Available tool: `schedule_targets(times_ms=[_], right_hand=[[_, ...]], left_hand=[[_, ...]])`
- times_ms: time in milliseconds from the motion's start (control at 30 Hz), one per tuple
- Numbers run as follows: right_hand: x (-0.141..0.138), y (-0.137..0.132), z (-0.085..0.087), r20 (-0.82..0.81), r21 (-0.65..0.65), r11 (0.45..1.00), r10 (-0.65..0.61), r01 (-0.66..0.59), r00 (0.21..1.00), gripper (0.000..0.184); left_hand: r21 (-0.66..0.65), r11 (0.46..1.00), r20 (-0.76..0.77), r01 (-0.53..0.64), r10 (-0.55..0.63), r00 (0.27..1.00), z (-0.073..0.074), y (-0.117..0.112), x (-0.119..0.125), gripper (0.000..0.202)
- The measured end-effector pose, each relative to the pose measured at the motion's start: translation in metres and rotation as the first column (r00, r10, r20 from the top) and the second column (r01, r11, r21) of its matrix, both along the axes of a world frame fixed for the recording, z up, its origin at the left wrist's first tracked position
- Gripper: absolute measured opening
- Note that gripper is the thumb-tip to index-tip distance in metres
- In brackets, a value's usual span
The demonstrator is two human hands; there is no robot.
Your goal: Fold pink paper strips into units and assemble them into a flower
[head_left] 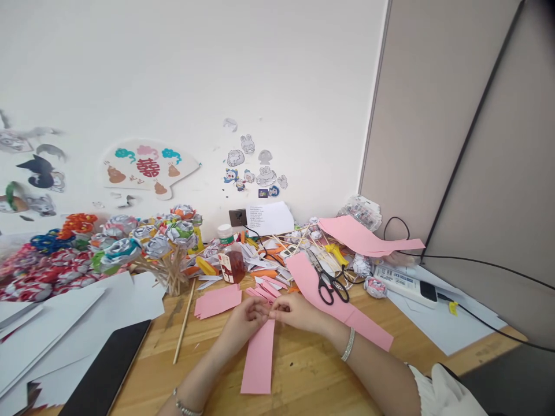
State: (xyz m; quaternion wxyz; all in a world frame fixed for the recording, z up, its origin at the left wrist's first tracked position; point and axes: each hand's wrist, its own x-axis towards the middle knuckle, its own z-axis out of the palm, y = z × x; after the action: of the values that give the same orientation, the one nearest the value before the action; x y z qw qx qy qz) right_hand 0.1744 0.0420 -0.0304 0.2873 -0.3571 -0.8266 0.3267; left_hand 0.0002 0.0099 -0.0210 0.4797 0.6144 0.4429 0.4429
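My left hand [247, 319] and my right hand [296, 312] meet fingertip to fingertip above the wooden table, both pinched closed. Between them is the far end of a pink paper strip [259, 364], whose near part extends toward me over the tabletop. The exact spot being pinched is partly hidden by the fingers. Narrow pink paper pieces [269, 286] lie just beyond the fingertips. Left of these is a small stack of pink paper rectangles [218, 300]. Black-handled scissors [332, 287] rest on a larger pink sheet [368, 329] to the right of my right hand.
Paper flowers on sticks [151, 240] crowd the back left. A jar [230, 260] stands amid scraps along the wall. White sheets [82, 323] and a black flat panel [106, 370] cover the left; a wooden stick [184, 323] lies nearby. A power strip [405, 284] with cables sits right.
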Motion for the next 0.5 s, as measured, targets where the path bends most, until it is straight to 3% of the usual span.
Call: schedule_targets(times_ms=[133,233,367,500], right_hand=[[-0.0009,-0.0047,0.0018,0.034,-0.028,0.998,0.053,-0.052,0.998,0.027],[-0.0031,-0.0054,0.0034,-0.012,-0.029,1.0,0.008,-0.008,1.0,0.025],[-0.0034,-0.0007,0.0055,-0.189,-0.135,0.989,-0.091,0.066,0.978,0.025],[-0.0018,0.0016,0.0083,-0.339,-0.268,0.962,-0.049,-0.047,0.939,0.03]], left_hand=[[0.033,0.997,0.018,-0.074,0.073,0.997,0.0032,0.0,-0.0004,0.029],[0.035,0.991,0.029,-0.132,0.131,0.991,0.007,-0.0002,-0.0001,0.033],[-0.017,0.998,-0.026,-0.056,0.055,0.998,0.0074,0.0007,-0.0003,0.032],[-0.01,1.0,-0.106,-0.001,-0.001,0.994,0.0038,0.0006,-0.0009,0.029]])
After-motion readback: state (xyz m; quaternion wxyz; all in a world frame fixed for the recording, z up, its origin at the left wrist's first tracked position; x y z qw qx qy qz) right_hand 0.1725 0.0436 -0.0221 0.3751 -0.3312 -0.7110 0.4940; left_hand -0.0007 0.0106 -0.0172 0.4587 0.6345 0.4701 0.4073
